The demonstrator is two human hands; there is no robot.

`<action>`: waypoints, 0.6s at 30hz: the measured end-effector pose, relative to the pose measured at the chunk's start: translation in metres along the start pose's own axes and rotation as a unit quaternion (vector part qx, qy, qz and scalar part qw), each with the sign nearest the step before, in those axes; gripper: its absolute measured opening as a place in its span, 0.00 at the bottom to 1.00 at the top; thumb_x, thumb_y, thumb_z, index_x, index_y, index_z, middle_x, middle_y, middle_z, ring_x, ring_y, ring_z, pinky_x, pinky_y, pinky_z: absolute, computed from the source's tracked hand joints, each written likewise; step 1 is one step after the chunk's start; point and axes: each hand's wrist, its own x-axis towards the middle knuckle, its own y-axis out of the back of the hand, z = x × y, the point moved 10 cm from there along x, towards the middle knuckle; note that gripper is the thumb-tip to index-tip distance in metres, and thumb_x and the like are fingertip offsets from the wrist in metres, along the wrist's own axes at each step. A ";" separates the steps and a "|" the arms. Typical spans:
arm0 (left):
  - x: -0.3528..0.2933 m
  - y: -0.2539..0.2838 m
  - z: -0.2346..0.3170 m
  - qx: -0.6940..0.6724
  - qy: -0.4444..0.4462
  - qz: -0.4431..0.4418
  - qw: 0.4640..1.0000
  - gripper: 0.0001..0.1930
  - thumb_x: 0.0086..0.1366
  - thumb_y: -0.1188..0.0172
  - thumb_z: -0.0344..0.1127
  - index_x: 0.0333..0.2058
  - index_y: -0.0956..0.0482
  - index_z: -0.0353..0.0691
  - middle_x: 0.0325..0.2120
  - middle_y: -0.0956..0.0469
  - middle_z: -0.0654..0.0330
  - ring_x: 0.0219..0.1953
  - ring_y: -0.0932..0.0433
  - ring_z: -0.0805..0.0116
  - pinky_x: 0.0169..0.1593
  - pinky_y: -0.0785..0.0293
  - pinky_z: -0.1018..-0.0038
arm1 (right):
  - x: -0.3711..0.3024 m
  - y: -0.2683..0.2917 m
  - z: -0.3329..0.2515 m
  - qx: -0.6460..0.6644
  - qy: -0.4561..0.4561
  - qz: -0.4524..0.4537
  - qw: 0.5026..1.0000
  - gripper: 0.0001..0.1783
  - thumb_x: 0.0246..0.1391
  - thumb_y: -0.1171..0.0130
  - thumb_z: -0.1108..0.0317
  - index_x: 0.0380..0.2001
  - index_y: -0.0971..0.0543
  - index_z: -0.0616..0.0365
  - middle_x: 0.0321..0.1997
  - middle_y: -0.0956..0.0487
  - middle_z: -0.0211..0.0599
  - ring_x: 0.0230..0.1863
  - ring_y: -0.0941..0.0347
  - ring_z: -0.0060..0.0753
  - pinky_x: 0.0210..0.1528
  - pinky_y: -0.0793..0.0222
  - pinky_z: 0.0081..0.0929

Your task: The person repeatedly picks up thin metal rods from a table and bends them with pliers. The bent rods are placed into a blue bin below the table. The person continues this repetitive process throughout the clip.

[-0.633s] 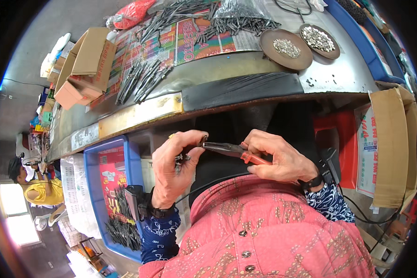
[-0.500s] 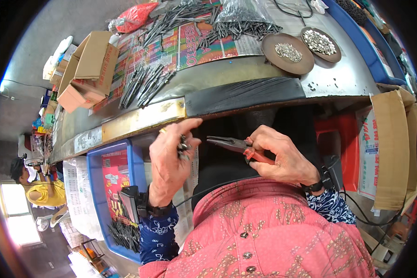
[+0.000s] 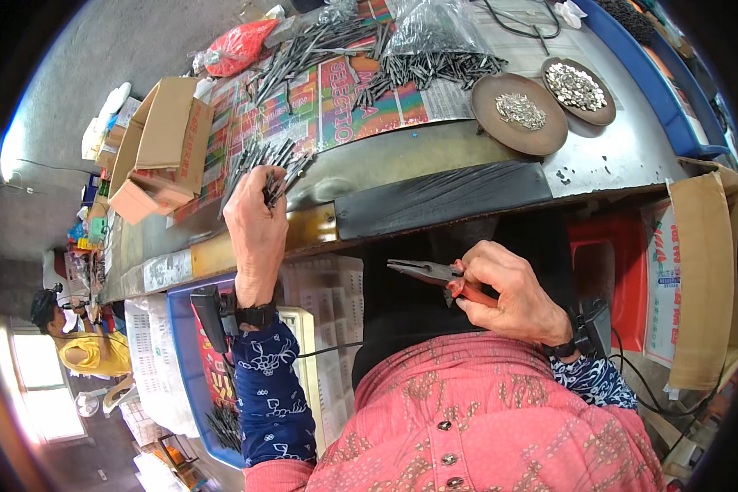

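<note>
My left hand [image 3: 258,215] reaches over the table's front edge to a bundle of thin black rods [image 3: 295,166]. Its fingers are curled round several dark rods, whose ends poke out beside the thumb; the rest of that grip is hidden behind the hand. My right hand [image 3: 512,293] stays low in front of my lap, closed on red-handled pliers [image 3: 431,271]. The grey jaws point left and touch nothing.
A cardboard box [image 3: 164,148] stands left of the bundle. Farther back lie more black rods [image 3: 312,53], a clear bag [image 3: 435,29] and a red bag [image 3: 242,47]. Two brown dishes [image 3: 488,123] hold small metal pieces. A blue crate [image 3: 180,328] sits below the table; a co-worker [image 3: 94,353] is at far left.
My left hand has gone from beside the pliers' jaws up and left to the rod bundle on the table. My right hand keeps the pliers at nearly the same place.
</note>
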 end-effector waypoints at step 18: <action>0.000 -0.026 0.004 0.039 -0.034 -0.032 0.998 0.14 0.54 0.36 0.21 0.40 0.21 0.41 0.35 0.24 0.51 0.36 0.23 0.43 0.37 0.27 0.56 | 0.001 -0.002 0.008 0.005 -0.001 -0.001 1.000 0.08 0.42 0.34 0.76 0.27 0.23 0.62 0.31 0.25 0.40 0.34 0.27 0.45 0.37 0.29 0.38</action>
